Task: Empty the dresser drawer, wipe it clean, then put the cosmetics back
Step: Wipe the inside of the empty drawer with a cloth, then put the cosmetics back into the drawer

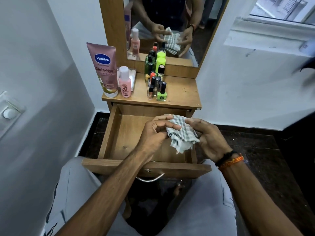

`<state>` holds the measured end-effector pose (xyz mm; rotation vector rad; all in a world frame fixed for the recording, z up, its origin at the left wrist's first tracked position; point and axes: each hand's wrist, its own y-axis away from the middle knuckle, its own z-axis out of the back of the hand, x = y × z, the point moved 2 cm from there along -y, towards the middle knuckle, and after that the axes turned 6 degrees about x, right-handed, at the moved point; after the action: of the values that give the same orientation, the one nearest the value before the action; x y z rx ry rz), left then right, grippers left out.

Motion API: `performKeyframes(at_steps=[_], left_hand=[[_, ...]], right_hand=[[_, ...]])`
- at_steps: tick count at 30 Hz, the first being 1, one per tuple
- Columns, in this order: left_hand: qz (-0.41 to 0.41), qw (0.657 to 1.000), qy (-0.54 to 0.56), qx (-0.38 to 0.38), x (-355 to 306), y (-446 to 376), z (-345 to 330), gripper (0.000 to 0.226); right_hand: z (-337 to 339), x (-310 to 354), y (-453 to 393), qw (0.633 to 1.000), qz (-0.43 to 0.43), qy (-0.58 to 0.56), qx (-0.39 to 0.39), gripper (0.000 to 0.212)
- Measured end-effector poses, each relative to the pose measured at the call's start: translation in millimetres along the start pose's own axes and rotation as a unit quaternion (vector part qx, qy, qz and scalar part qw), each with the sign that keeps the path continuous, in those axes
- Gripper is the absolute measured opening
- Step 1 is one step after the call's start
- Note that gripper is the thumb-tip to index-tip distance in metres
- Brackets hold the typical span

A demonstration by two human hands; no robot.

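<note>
Drawer floor partly hidden behind hands, cloth.

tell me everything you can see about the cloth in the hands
The cloth is a small white woven rag with grey-green checked stripes, soft and crumpled into a loose bunch, one ragged corner hanging down. It is held in the air above the open, empty drawer, not touching the wood. The left hand pinches its left edge with the fingers; the right hand cups its right side. The mirror reflects it.
</note>
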<state>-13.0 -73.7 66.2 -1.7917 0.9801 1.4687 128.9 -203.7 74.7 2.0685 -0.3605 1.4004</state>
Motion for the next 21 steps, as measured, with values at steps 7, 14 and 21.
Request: performKeyframes(at_steps=[7, 14, 21], left_hand=[[0.118, 0.991, 0.017, 0.062, -16.2, -19.0, -16.1, 0.040], [-0.020, 0.915, -0.391, 0.095, -40.7, -87.0, -34.9, 0.032], [-0.116, 0.798, -0.589, 0.052, -54.1, -153.5, -44.4, 0.047]], right_hand=[[13.1, 17.5, -8.2, 0.998, -0.010, 0.017, -0.055, 0.042], [16.2, 61.5, -56.1, 0.983, 0.106, 0.021, -0.147, 0.038], [27.1, 95.4, -133.5, 0.963, 0.165, 0.112, -0.181, 0.034]])
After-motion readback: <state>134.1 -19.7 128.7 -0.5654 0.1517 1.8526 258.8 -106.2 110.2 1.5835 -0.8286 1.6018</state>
